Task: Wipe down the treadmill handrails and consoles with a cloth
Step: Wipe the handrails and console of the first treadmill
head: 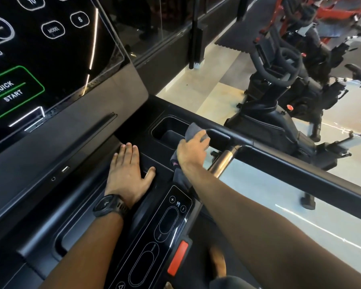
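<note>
Cloth (191, 130), grey, lies bunched on the black handrail (279, 156) beside the cup holder (165, 127), gripped by the right hand (192, 151) with fingers curled over it; the left hand (126, 170) rests flat, fingers straight, on the console deck (154, 155)

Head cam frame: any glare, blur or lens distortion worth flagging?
Head view: light strips glare off the glossy touchscreen; the exercise bikes at upper right are smeared; the handrail looks slightly bowed by the wide-angle lens; the right hand and grey cloth are fairly sharp.
</note>
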A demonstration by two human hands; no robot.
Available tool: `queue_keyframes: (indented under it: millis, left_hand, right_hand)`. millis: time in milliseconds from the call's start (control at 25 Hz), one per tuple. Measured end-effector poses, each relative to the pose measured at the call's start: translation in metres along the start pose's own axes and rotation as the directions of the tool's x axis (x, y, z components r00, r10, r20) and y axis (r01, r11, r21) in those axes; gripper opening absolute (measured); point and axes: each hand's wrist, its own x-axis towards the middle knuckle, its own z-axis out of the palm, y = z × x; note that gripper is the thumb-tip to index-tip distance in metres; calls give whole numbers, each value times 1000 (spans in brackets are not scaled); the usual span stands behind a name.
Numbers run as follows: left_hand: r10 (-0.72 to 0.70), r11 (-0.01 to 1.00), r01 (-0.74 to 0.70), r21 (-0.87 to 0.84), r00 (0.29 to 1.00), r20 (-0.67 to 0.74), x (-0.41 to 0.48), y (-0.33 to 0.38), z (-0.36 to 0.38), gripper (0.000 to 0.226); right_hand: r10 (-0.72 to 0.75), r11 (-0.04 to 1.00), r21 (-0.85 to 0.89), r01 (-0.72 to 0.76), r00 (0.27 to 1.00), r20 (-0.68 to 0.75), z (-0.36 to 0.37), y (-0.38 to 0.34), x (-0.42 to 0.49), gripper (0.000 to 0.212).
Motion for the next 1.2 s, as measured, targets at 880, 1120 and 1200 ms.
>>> queue_keyframes:
  millis: [880, 1120, 1200]
  left_hand:
    - [-64, 998, 64, -8, 998, 25, 27, 24, -3, 85]
    - [-92, 996, 92, 22, 995, 30, 43, 34, 3, 85]
    - [-87, 996, 86, 24, 996, 34, 46, 34, 3, 85]
  right_hand:
    - [-414, 591, -719, 366, 903, 119, -10, -11, 53, 67]
    - [-384, 574, -739, 351, 913, 136, -12, -30, 101, 60]
    - [-546, 453, -723, 521, 803, 236, -10, -19, 100, 60]
